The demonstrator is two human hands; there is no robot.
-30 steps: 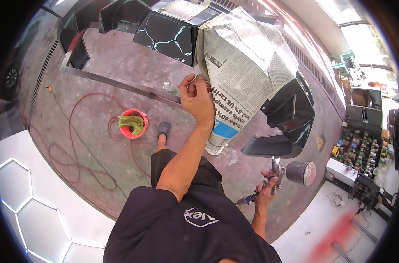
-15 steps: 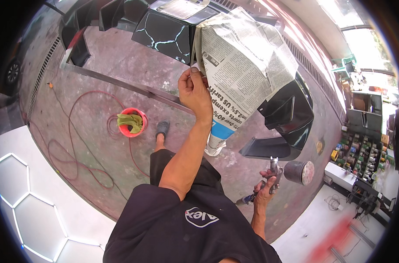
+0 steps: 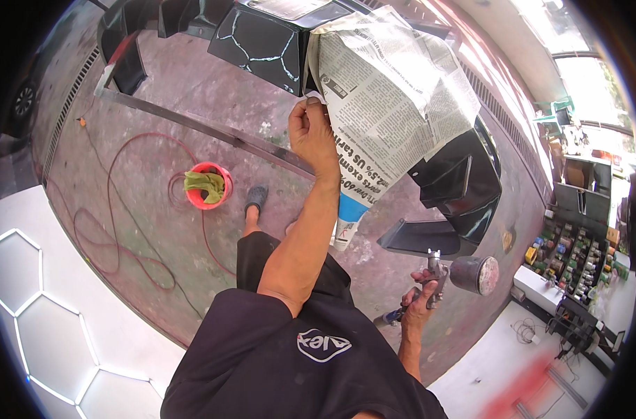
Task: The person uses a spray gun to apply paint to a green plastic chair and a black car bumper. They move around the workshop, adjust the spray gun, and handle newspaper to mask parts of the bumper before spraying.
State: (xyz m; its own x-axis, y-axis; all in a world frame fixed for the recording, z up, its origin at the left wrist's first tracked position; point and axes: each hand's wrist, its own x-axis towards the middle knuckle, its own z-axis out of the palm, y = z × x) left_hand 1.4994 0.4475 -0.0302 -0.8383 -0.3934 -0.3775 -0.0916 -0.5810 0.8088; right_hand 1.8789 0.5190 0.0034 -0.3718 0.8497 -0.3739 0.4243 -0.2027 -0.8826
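My left hand (image 3: 314, 138) is closed in a pinch at the left edge of a newspaper sheet (image 3: 395, 91), just beneath a glossy black panel (image 3: 259, 52) with light reflections in it. The sheet drapes over part of the black bodywork, and its narrow lower end hangs toward me. What lies under the paper is hidden. Lower right, my right hand (image 3: 418, 303) grips a spray gun (image 3: 435, 279) by its handle. The gun's round, paint-stained cup (image 3: 475, 274) points to the right, away from my fingers. A curved black part (image 3: 464, 185) shows beside the newspaper.
A metal stand bar (image 3: 213, 131) runs across below the panel. On the stained floor are a red bucket (image 3: 220, 199) with a yellow-green cloth (image 3: 205, 185) and a looping red hose (image 3: 110, 209). Several small containers (image 3: 573, 255) crowd a shelf at the right.
My left hand has shifted slightly upward along the paper's edge, and the sheet's lower end hangs a little differently. The right hand keeps its grip on the spray gun. The view has moved slightly.
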